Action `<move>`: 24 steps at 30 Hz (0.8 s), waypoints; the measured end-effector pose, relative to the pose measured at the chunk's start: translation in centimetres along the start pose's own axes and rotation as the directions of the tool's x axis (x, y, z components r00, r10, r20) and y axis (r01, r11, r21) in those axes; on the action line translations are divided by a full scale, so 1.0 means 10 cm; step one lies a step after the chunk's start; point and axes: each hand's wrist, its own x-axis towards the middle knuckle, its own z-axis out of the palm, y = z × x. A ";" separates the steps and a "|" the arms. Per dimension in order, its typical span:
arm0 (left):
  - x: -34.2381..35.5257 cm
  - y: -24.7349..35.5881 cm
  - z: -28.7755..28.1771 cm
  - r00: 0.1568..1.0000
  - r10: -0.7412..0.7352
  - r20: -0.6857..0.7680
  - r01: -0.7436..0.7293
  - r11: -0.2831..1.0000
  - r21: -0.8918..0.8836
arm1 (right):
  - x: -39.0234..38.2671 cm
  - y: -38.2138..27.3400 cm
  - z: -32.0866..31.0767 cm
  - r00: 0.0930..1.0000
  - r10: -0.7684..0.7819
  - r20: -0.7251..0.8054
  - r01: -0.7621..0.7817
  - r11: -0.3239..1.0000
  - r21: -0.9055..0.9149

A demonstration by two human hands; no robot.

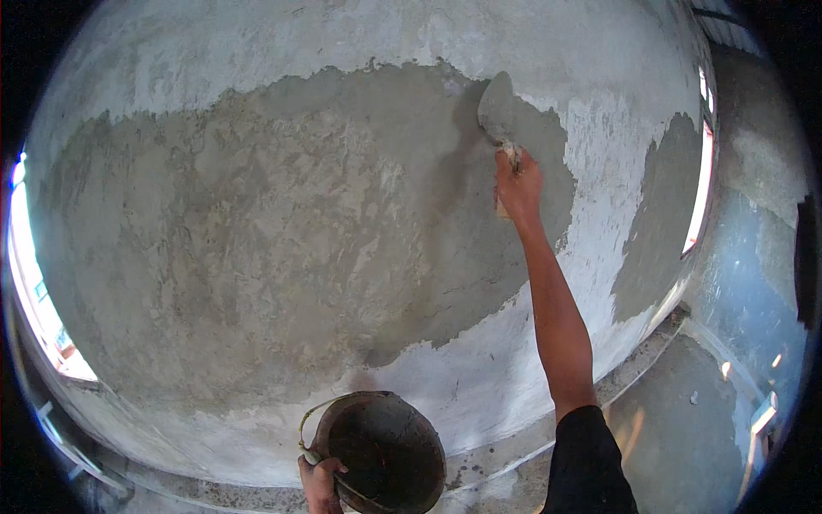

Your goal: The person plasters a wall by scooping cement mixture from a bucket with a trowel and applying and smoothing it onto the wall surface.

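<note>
My right hand is wrapped round the handle of a trowel. Its rounded, mortar-smeared blade is up against the wall, near the top edge of a large patch of wet grey plaster. Low in front of me, my left hand grips the handle of a dark bucket at its left side. The bucket's mouth faces me, and its inside is dark, so its contents are hard to make out.
Pale dry wall borders the wet patch, with a second grey patch farther right. Bright window openings sit at the far left and right. A ledge runs along the wall's foot, and concrete floor lies at the lower right.
</note>
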 end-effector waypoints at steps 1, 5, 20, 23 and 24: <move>0.01 -0.04 0.01 1.000 0.006 0.009 -0.006 1.000 -0.020 | 0.05 0.06 0.01 0.999 -0.042 -0.024 0.040 0.997 -0.072; -0.03 -0.01 0.10 0.999 0.016 0.029 -0.018 0.999 0.049 | -0.15 0.11 0.35 0.946 -0.295 -0.132 0.242 0.917 -0.317; -0.13 -0.01 0.24 0.996 0.027 0.083 -0.040 0.987 0.156 | -0.03 0.22 -0.05 0.998 -0.045 -0.043 0.040 0.993 -0.111; -0.05 -0.11 0.21 0.998 0.034 0.059 -0.044 0.982 0.185 | -0.18 0.11 0.20 0.989 -0.147 -0.033 0.138 0.971 -0.198; -0.08 -0.09 0.25 0.998 0.034 0.060 -0.045 0.982 0.185 | -0.27 0.06 0.30 0.992 -0.126 0.003 0.124 0.966 -0.227</move>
